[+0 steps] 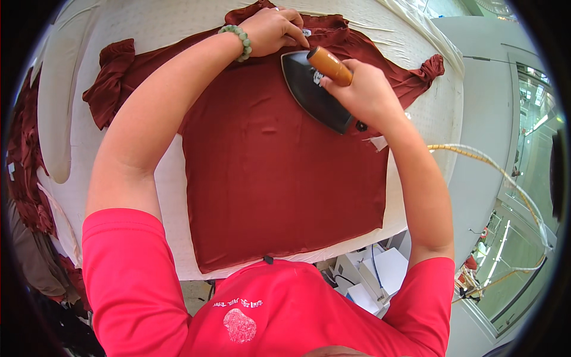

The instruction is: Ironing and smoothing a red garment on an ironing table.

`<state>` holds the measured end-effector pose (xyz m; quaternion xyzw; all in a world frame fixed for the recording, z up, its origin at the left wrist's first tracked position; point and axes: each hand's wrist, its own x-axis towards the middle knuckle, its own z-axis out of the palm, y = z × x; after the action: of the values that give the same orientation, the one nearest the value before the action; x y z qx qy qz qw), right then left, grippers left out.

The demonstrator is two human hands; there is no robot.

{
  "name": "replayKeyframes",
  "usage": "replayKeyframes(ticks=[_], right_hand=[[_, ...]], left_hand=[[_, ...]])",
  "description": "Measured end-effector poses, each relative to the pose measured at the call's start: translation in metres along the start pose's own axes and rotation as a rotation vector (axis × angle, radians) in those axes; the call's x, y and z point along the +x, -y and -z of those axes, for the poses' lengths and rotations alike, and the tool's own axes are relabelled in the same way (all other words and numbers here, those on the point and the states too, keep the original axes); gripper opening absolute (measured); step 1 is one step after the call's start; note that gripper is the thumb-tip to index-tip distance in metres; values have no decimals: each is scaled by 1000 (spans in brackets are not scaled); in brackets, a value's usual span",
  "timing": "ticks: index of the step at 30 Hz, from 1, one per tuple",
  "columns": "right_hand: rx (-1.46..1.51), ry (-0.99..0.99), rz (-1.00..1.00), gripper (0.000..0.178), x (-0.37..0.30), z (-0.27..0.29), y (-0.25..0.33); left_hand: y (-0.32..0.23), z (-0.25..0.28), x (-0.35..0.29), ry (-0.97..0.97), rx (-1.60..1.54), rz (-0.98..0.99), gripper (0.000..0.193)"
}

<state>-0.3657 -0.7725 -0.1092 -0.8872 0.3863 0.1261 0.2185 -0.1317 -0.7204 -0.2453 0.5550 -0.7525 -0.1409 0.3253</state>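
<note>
Person: stands close against the near edge of the ironing table (pixel 416 128), wearing a bright pink shirt with short sleeves; both bare forearms reach forward over the cloth.
Near edge: the hem of the dark red shirt (pixel 267 178) lies just inside the table's near edge, with a thin strip of white cover showing below it.
Shirt: it is spread flat on the padded white table, front side mostly smooth, the collar at the far side; the two sleeves are bunched, one toward the far left, one toward the far right.
Open room, left: a wide bare strip of white cover runs between the shirt body and the left edge of the table.
Open room, right: a narrower bare strip stays between the shirt and the right edge.
Right hand (pixel 366 95): the fingers are wrapped tight around the orange-brown handle of the iron (pixel 315 92).
Iron: its dark pointed body rests on the upper chest of the shirt, tip toward the collar.
Cord (pixel 505 178): a pale cable curves off past the right edge of the table.
Left hand (pixel 275 30): with a green bead bracelet (pixel 241 40) at the wrist, fingers bent down and pressing the collar at the far edge, just beside the iron's tip.
Far left: more dark red cloth (pixel 24 160) hangs beyond the table edge.
</note>
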Motion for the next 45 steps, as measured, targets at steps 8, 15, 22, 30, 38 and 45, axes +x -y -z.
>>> replayKeyframes(ticks=[8,15,22,30,38,45], right_hand=[[-6,98,-2,40,22,7,5],[-13,112,17,38,22,8,8],[12,163,-7,35,18,7,1],[-91,220,6,37,-61,-17,-15],[-38,187,3,54,-101,-29,-29],[-74,108,0,49,-79,-31,-17]], left_hand=[[1,-3,3,22,-99,104,22],[0,-3,8,-83,-53,18,14],[1,-4,9,-102,-60,7,10],[0,-5,9,-69,-134,25,7],[0,-3,9,-76,-163,-6,7],[-2,-5,15,2,-109,42,8]])
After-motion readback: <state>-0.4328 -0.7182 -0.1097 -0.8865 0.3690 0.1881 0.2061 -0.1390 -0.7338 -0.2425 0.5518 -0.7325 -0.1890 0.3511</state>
